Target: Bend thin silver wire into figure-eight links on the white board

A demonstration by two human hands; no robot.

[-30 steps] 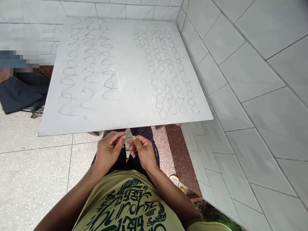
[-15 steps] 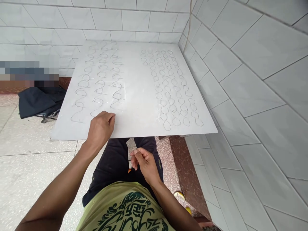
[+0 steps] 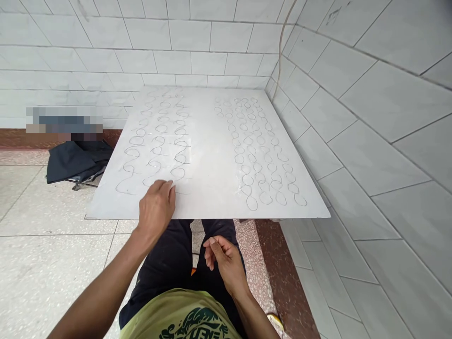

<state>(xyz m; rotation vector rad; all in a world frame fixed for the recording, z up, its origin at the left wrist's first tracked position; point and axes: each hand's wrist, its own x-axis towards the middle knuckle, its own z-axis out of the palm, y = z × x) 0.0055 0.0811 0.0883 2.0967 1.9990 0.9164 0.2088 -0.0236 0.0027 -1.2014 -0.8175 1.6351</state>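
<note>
A white board (image 3: 208, 155) lies flat in front of me, pushed into a tiled corner. Rows of thin bent wire loops lie on it: wavy S-shaped wires (image 3: 158, 141) on the left, several chains of small loops (image 3: 257, 155) on the right. My left hand (image 3: 157, 209) rests on the board's near edge, fingers together, fingertips at the lowest wavy wire; what they hold, if anything, is hidden. My right hand (image 3: 224, 259) hangs below the board over my dark trousers, fingers curled in a loose pinch with nothing visible in them.
White tiled walls (image 3: 370, 117) close in the board at the back and right. A dark cloth (image 3: 76, 160) lies on a low frame on the floor at the left. Speckled floor tiles (image 3: 42, 263) spread to the left; a reddish floor strip (image 3: 282, 273) runs at the right.
My hands, together below the board with a wire a second ago, have parted. The left hand has gone up to the left wires on the board. The view has tilted up.
</note>
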